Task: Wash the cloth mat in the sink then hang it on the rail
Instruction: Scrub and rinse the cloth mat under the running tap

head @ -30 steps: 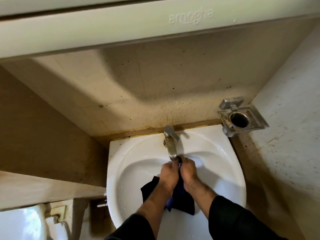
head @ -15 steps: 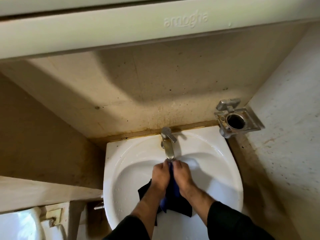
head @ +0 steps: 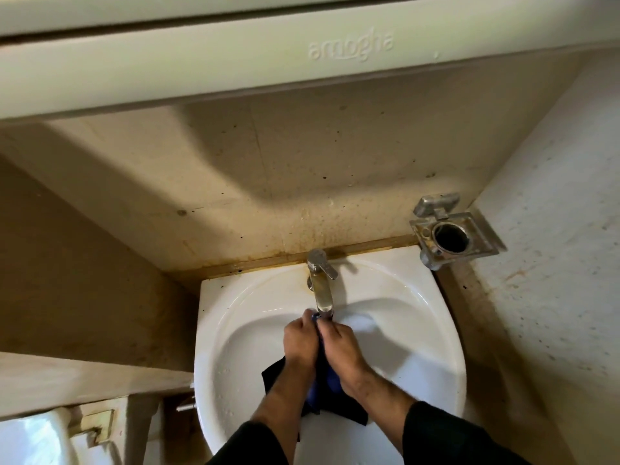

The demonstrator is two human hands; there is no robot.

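Here, a white sink [head: 235, 330] is set against a stained beige wall [head: 268, 182], and just below its tap [head: 322, 290] the left hand [head: 300, 342] and right hand [head: 342, 347] bunch the dark blue cloth mat [head: 323, 380], fingers [head: 310, 318] curled round it over the basin.

Count: 1 sink [head: 235, 330], 1 tap [head: 322, 283], 1 cloth mat [head: 323, 380], 2 hands – left hand [head: 300, 344], right hand [head: 342, 350] – 1 wall holder [head: 453, 236].

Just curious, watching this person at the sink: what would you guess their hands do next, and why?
Probably keep rubbing the cloth between both hands under the tap. The left hand and right hand grip it together just below the spout, over the sink, and most of it hangs unworked below them. No rail is in view.
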